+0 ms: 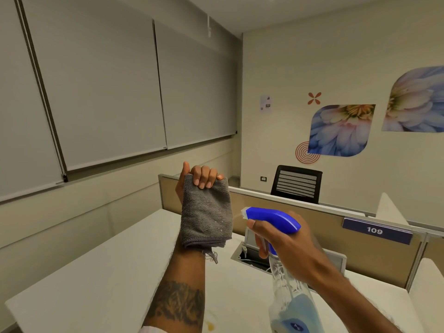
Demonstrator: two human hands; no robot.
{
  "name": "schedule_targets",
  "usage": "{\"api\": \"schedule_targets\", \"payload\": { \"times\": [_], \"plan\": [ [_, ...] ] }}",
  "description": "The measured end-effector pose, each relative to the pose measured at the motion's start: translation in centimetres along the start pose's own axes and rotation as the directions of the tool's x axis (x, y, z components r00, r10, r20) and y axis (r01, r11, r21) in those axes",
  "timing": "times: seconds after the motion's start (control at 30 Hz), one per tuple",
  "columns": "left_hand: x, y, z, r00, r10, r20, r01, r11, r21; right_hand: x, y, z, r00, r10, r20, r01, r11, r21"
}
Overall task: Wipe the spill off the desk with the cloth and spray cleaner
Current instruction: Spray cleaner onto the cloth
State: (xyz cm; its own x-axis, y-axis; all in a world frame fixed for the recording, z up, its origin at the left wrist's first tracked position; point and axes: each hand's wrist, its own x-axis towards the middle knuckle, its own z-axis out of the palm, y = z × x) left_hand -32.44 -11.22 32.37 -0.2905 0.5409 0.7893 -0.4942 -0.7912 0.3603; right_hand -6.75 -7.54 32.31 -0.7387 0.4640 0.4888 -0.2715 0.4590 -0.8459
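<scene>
Below both hands, a small yellow spill [210,326] sits on the white desk [96,272]. The left hand [199,180] grips a folded grey cloth [206,212]; the right hand [283,239] squeezes a blue-topped clear spray bottle [286,280]. Spray may miss, perhaps wetting the open cable box [252,257].

Your work surface is a white desk [96,272] running from the near edge to a beige partition [312,227] along its far side. A yellowish spill [211,326] lies on the desk at the near edge, close to centre. A rectangular cable cutout [249,257] with its flap raised sits in the desktop just before the partition.
</scene>
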Motion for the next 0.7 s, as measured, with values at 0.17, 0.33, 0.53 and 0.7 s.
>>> {"api": "schedule_targets", "payload": {
  "times": [0.17, 0.33, 0.53, 0.7],
  "plan": [
    [-0.2, -0.1, 0.1, 1.0, -0.009, 0.011, 0.009, 1.0, -0.003, -0.3, -0.6, 0.0, 0.999, -0.039, 0.023, 0.039, 0.999, -0.009],
    [-0.3, -0.3, -0.1, 0.999, -0.021, 0.036, 0.021, 1.0, -0.01, -0.7, -0.1, -0.1, 0.999, -0.039, -0.004, 0.039, 0.999, -0.036],
    [-0.5, -1.6, 0.1, 0.999, -0.046, 0.027, 0.047, 0.998, -0.036, -1.5, 0.5, -2.2, 0.999, 0.013, -0.031, -0.013, 1.0, 0.021],
    [-0.6, -3.9, 0.8, 0.997, -0.08, -0.01, 0.079, 0.992, -0.097, -2.1, 1.7, -5.0, 0.987, 0.154, -0.038, -0.15, 0.985, 0.087]
  ]
}}
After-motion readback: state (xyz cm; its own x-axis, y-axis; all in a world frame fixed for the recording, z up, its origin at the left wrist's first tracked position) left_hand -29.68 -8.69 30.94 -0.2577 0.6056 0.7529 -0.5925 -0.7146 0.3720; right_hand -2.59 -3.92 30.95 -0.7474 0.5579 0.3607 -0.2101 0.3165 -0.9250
